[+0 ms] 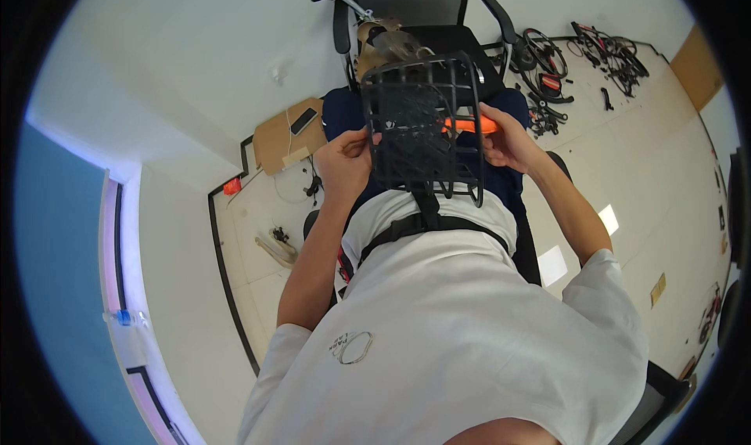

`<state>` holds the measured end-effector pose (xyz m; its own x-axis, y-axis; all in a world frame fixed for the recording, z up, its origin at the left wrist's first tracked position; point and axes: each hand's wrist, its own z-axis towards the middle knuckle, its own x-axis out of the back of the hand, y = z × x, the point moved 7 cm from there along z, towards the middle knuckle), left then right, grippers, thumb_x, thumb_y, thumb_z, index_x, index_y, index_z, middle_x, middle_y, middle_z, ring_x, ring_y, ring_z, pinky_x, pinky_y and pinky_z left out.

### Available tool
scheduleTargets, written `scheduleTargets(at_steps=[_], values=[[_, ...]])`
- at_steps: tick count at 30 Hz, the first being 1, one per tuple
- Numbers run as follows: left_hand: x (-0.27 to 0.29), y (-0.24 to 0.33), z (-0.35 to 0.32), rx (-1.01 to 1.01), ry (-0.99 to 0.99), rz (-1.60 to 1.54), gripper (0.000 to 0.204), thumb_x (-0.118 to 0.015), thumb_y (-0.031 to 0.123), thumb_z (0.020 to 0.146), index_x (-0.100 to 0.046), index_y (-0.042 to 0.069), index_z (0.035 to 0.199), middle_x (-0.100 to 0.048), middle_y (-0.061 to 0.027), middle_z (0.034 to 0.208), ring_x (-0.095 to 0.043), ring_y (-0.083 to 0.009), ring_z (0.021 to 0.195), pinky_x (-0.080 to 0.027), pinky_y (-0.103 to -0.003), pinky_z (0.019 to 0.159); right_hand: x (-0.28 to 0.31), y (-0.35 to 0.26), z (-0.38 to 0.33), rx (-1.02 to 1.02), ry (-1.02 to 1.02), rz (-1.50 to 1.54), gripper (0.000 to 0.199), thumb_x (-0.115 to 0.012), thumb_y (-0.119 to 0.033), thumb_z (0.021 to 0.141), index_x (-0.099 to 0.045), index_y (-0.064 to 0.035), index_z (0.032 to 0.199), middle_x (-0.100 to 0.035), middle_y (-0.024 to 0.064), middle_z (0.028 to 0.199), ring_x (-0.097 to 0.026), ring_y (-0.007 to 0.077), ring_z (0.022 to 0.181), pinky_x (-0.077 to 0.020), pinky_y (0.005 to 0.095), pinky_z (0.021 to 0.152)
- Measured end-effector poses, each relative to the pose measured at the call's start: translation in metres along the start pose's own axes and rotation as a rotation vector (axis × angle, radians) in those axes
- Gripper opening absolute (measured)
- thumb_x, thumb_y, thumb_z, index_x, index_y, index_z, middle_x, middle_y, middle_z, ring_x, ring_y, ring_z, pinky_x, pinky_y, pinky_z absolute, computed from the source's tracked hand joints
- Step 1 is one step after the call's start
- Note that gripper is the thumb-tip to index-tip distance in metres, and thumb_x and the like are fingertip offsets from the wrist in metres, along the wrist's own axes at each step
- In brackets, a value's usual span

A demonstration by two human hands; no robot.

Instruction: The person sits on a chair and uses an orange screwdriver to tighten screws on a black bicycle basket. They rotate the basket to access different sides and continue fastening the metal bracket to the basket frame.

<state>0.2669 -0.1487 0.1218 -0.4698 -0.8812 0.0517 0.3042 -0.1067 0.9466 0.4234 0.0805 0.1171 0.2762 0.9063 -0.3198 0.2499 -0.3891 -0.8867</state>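
Note:
A black wire basket [479,167] rests over my lap, its bars forming an open grid. My left hand [342,165] is closed at the basket's left side, its fingertips partly hidden by the bars. On the other side, my right hand [512,140] grips an orange handle [465,124] that reaches in between the bars. What lies at the inner end of this handle is hard to make out behind the dark mesh.
A black office chair [411,3] stands ahead, with a brown and clear plastic bundle [379,46] on its seat. Bicycle parts [614,57] lie on the floor to the far right. Left, a phone [303,121] sits on cardboard [270,141].

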Motion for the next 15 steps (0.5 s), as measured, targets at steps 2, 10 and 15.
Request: scheduleTargets(at_steps=[2, 10, 15], values=[[0.015, -0.018, -0.003, -0.039, 0.029, 0.124, 0.012, -0.071, -0.002, 0.081, -0.069, -0.006, 0.093, -0.071, -0.0065, 0.082, -0.067, -0.0088, 0.077, -0.052, -0.023, 0.067, -0.002, -0.010, -0.002, 0.160, -0.065, 0.044, 0.027, -0.056, -0.035, 0.092, -0.051, -0.0082, 0.097, -0.038, -0.0014, 0.059, -0.035, 0.0070, 0.045, -0.0252, 0.0244, 0.039], [0.033, 0.008, 0.002, -0.002, 0.020, 0.487, 0.006, -0.063, -0.002, 0.085, -0.067, -0.006, 0.085, -0.068, -0.0055, 0.079, -0.066, -0.0135, 0.076, -0.052, -0.025, 0.070, -0.020, -0.022, 0.026, 0.379, -0.037, -0.198, 0.035, -0.054, -0.034, 0.099, -0.051, -0.0005, 0.091, -0.059, 0.0083, 0.064, -0.050, 0.0105, 0.042, -0.0399, 0.0246, 0.038], [0.017, 0.000, 0.009, -0.070, 0.044, 0.227, 0.007, -0.066, -0.001, 0.084, -0.066, -0.006, 0.079, -0.065, -0.0010, 0.074, -0.060, -0.0073, 0.069, -0.047, -0.020, 0.063, 0.010, -0.003, 0.028, 0.215, -0.002, -0.314, 0.059, -0.046, -0.049, 0.100, -0.059, 0.0028, 0.075, -0.058, 0.0101, 0.055, -0.051, 0.0126, 0.038, -0.0399, 0.0260, 0.036]])
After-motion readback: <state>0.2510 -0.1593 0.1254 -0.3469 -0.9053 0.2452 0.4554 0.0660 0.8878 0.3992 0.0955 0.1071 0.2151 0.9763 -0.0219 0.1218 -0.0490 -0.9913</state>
